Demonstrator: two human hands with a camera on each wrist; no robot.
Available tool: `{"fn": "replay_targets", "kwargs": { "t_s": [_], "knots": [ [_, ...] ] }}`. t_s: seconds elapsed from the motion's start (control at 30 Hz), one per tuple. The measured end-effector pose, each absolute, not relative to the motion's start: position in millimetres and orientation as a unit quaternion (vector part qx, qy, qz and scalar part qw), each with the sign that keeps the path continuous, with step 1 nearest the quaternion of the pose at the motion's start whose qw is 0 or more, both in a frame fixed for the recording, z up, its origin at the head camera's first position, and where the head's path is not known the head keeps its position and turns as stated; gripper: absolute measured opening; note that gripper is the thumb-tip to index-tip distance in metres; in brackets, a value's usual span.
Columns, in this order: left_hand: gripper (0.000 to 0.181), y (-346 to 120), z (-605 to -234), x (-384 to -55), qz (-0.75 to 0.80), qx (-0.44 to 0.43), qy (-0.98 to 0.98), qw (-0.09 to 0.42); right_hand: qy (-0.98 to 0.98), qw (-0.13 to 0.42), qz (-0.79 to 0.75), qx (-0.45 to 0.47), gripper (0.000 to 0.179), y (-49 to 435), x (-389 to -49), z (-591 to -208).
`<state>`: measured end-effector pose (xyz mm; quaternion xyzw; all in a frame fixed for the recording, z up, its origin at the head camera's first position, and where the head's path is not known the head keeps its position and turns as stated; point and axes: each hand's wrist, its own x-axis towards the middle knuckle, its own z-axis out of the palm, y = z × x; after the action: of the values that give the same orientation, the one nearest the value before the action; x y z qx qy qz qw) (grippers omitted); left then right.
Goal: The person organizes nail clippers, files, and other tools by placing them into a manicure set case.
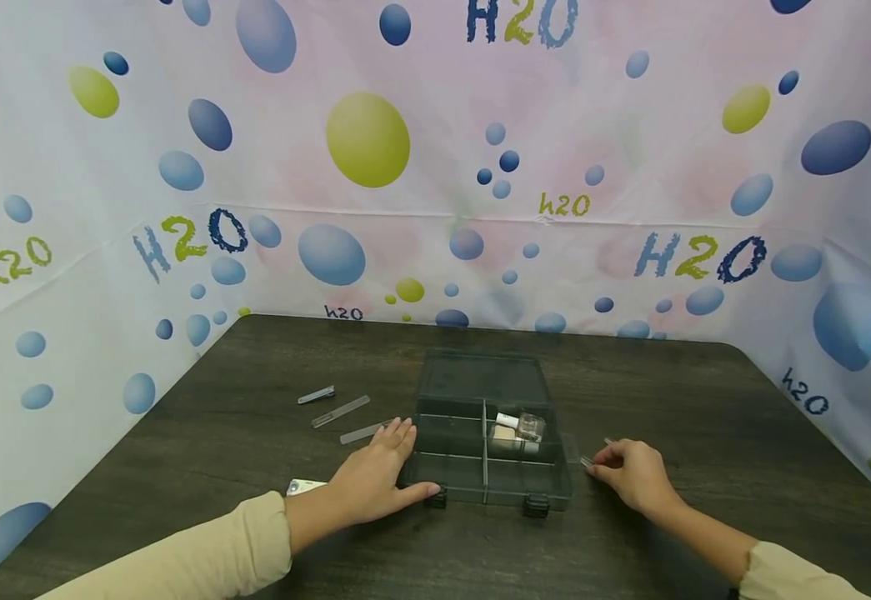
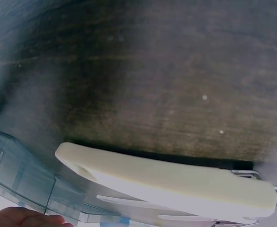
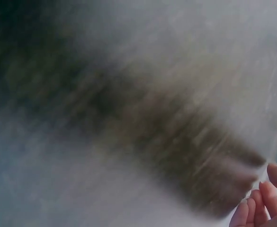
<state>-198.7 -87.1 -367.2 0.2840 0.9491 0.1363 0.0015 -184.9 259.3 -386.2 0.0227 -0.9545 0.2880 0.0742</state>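
Note:
A dark see-through organizer box [image 1: 450, 475] lies on the table with its lid [image 1: 483, 377] folded back. My left hand [image 1: 377, 477] rests at its left side, fingers straight over the edge and thumb by the front latch. To the right of the box, my right hand [image 1: 636, 477] pinches a small clear piece [image 1: 587, 461] between thumb and fingertips; I cannot tell what it is. Within the right rear compartment lie a small glass bottle [image 1: 531, 427] and white and beige items [image 1: 505, 434]. A cream-handled tool with metal parts [image 2: 166, 179] lies under my left wrist.
Left of the box are a nail clipper [image 1: 317, 395] and two clear flat strips, one farther back [image 1: 341, 411] and one partly behind my left fingers [image 1: 362, 433]. A printed curtain [image 1: 435, 183] hangs behind the dark wooden table [image 1: 255, 425].

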Motion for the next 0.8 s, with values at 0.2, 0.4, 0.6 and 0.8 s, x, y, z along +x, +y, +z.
{"fn": "replay_targets", "kwargs": {
  "t_s": [0.2, 0.4, 0.6, 0.8],
  "knots": [
    [0.083, -87.0, -368.1, -199.0, 0.14, 0.285, 0.948, 0.002, -0.954, 0.056, 0.296, 0.008, 0.008, 267.0, -183.9, -382.6],
    [0.083, -87.3, -368.1, -199.1, 0.141, 0.285, 0.948, 0.002, -0.951, 0.061, 0.304, 0.002, 0.01, 272.4, -185.2, -374.3],
    [0.084, -87.3, -368.4, -199.2, 0.14, 0.284, 0.948, 0.004, -0.946, 0.082, 0.314, 0.006, 0.014, 272.3, -186.8, -366.1],
    [0.083, -87.0, -368.3, -199.3, 0.142, 0.284, 0.948, 0.004, -0.94, 0.1, 0.327, 0.011, 0.016, 268.0, -186.8, -360.4]
  ]
}}
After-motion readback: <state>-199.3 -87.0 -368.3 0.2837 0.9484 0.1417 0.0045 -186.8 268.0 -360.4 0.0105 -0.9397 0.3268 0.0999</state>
